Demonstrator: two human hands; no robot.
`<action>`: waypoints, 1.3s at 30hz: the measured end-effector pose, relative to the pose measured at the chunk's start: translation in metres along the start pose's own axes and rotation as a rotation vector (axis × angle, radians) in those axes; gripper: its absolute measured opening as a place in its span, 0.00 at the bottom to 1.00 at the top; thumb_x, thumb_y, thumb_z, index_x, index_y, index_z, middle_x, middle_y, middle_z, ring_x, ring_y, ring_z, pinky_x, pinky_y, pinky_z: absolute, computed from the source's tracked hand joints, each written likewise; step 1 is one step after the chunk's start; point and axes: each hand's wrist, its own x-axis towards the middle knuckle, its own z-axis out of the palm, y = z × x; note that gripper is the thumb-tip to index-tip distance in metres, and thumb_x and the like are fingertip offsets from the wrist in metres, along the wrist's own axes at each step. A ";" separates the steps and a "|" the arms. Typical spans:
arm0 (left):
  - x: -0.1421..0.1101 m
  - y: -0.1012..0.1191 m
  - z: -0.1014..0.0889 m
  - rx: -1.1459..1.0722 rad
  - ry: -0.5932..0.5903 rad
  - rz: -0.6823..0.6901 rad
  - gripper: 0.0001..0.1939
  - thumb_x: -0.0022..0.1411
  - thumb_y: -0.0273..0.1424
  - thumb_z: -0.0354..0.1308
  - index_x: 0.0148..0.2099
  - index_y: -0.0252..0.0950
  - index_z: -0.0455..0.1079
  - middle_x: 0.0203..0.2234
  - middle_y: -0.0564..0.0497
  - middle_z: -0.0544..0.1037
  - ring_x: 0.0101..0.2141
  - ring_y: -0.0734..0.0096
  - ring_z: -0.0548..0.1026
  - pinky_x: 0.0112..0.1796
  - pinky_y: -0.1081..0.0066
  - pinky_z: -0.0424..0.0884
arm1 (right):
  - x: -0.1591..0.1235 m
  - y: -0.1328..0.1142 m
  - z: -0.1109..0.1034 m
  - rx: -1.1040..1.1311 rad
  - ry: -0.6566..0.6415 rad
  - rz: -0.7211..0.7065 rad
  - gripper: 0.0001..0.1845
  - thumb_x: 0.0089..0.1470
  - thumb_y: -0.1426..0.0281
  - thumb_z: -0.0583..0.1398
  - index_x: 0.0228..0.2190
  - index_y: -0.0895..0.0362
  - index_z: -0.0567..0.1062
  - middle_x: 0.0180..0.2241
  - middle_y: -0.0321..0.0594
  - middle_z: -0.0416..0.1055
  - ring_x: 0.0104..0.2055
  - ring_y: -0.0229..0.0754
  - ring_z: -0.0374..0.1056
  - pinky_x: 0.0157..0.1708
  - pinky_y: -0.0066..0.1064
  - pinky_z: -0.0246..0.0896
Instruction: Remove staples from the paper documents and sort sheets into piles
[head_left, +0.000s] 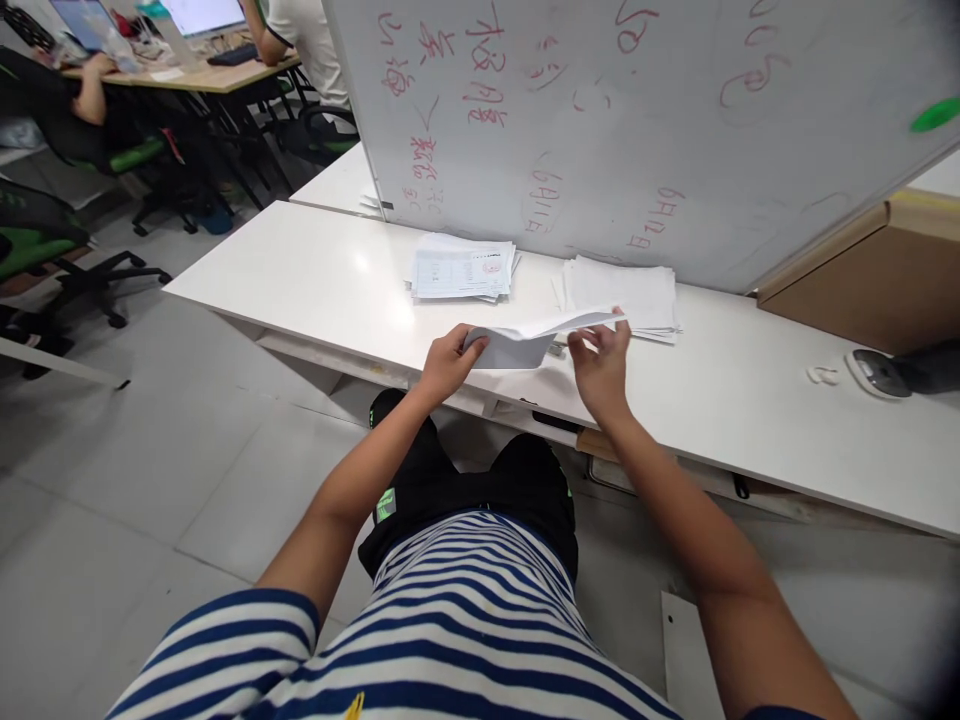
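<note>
A few white paper sheets are held up above the front part of the white table, between my two hands. My left hand pinches their left end, thumb on the near side. At the right end, my right hand grips the upper sheet, which bends away from the one below. Beyond my left hand lies a stack of printed forms with a red stamp on the top one. Just behind my right hand rests a loose stack of white paper.
The white table runs across in front of me, with open shelves below. A whiteboard with red writing stands along its back. To the right are a cardboard box and a black-and-grey device. People sit at a desk at upper left.
</note>
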 end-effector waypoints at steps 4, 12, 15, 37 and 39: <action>-0.005 0.019 -0.010 0.226 0.154 0.278 0.13 0.68 0.37 0.51 0.44 0.38 0.74 0.36 0.48 0.81 0.36 0.68 0.77 0.35 0.72 0.65 | -0.041 -0.028 -0.007 0.354 -0.030 0.230 0.35 0.51 0.46 0.61 0.55 0.47 0.62 0.53 0.46 0.69 0.54 0.50 0.68 0.48 0.45 0.67; -0.027 0.021 0.014 0.376 -0.043 0.546 0.12 0.67 0.32 0.52 0.47 0.43 0.75 0.41 0.47 0.81 0.44 0.61 0.76 0.44 0.62 0.66 | -0.057 -0.030 -0.062 0.531 -0.303 0.610 0.28 0.48 0.50 0.64 0.46 0.54 0.74 0.49 0.46 0.75 0.50 0.56 0.71 0.42 0.48 0.73; -0.045 0.016 0.033 0.385 -0.168 0.525 0.12 0.67 0.30 0.52 0.48 0.43 0.75 0.43 0.47 0.81 0.44 0.60 0.76 0.45 0.60 0.65 | -0.061 0.004 -0.073 0.297 -0.239 0.767 0.20 0.44 0.65 0.69 0.40 0.57 0.76 0.44 0.47 0.78 0.44 0.53 0.75 0.43 0.43 0.73; -0.094 0.019 0.023 -0.660 -0.180 -0.727 0.24 0.47 0.45 0.70 0.40 0.31 0.77 0.32 0.47 0.81 0.30 0.67 0.75 0.31 0.71 0.69 | -0.116 0.071 -0.073 0.269 -0.093 0.624 0.24 0.41 0.56 0.71 0.39 0.56 0.81 0.43 0.44 0.79 0.46 0.51 0.75 0.52 0.47 0.66; -0.092 0.018 0.026 -0.607 -0.146 -0.667 0.23 0.50 0.47 0.68 0.40 0.32 0.77 0.34 0.47 0.81 0.33 0.65 0.75 0.33 0.70 0.70 | -0.117 0.073 -0.073 0.251 -0.052 0.619 0.23 0.41 0.56 0.71 0.38 0.57 0.81 0.42 0.44 0.79 0.46 0.51 0.75 0.51 0.46 0.67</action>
